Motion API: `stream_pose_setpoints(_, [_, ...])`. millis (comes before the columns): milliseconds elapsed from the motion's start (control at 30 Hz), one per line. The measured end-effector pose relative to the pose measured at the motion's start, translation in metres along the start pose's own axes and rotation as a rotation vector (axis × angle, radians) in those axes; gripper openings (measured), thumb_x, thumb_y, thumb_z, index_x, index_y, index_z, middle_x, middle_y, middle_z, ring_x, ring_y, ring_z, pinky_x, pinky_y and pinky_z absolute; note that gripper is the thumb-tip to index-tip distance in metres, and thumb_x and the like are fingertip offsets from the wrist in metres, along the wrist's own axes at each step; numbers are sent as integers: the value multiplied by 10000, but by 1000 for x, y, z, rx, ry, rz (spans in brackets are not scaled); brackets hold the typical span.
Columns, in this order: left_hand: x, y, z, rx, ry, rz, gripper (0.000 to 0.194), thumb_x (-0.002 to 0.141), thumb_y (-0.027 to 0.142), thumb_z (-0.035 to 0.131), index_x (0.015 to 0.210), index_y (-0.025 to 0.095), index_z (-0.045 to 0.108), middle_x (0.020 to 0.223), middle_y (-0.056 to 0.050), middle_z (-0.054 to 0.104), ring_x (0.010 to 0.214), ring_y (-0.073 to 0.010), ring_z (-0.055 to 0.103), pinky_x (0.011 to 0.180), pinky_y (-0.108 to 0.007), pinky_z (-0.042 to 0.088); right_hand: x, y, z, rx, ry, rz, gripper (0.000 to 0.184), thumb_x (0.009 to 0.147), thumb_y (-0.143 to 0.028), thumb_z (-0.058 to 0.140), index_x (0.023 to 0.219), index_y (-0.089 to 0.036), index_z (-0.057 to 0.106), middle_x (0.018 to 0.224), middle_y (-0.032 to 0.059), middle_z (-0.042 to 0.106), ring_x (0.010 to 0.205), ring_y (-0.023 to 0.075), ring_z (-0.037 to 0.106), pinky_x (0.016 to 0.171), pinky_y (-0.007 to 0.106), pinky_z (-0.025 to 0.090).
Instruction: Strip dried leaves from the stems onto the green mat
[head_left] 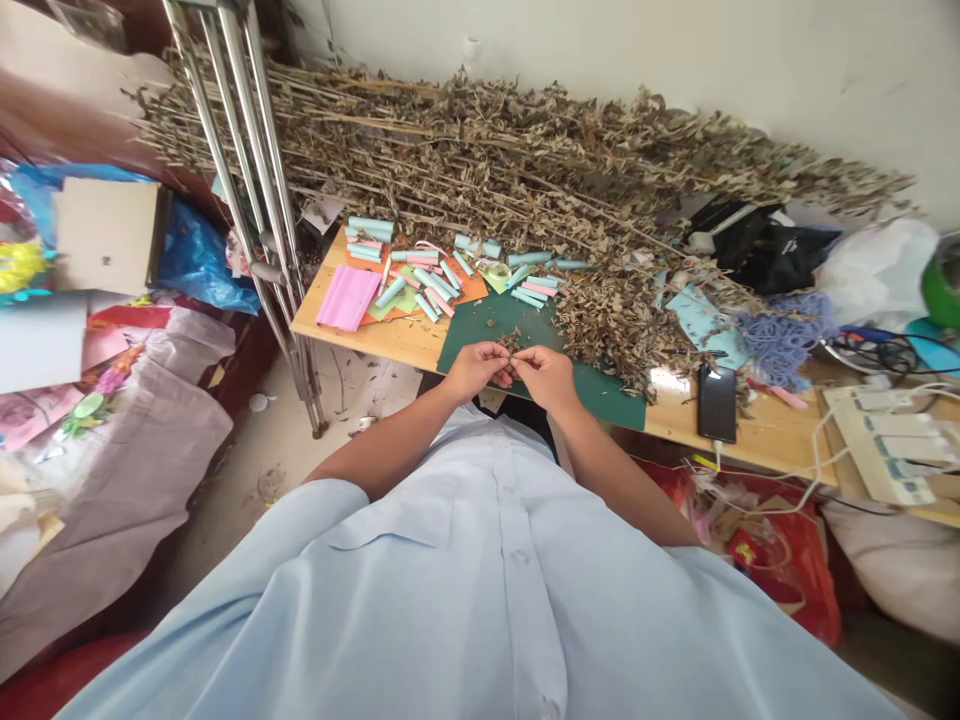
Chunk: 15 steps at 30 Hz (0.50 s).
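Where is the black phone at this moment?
In the head view, the black phone lies on the right part of the wooden table, between the green mat and the white power strip.

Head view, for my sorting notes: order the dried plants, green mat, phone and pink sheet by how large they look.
1. Dried plants
2. Green mat, partly covered
3. Phone and pink sheet: too alike to rank
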<state>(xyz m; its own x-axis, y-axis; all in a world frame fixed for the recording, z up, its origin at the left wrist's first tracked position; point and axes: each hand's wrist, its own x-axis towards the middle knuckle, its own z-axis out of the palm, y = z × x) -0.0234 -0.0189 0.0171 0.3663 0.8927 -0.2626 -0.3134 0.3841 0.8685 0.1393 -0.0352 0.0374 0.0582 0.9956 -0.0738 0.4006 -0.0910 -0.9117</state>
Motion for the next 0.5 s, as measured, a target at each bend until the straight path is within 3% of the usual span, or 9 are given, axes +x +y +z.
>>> stream_pose_setpoints(167, [-1,-1,3,61,33,38,351,707,256,846,930,106,620,707,-13,684,601,-125,686,614,-243,570,2,0,3,103,33,104,160,735,-357,723,783,-210,763,695,37,743,648,212,704,641,333,594])
stream_pose_setpoints(500, [-3,-4,7,127,125,43,161,791,193,733,905,97,674,633,-6,669,539,-108,648,575,-232,558,4,4,3,233,3,169,166,699,-346,759,762,-192,758,663,28,725,615,183,685,570,287,572])
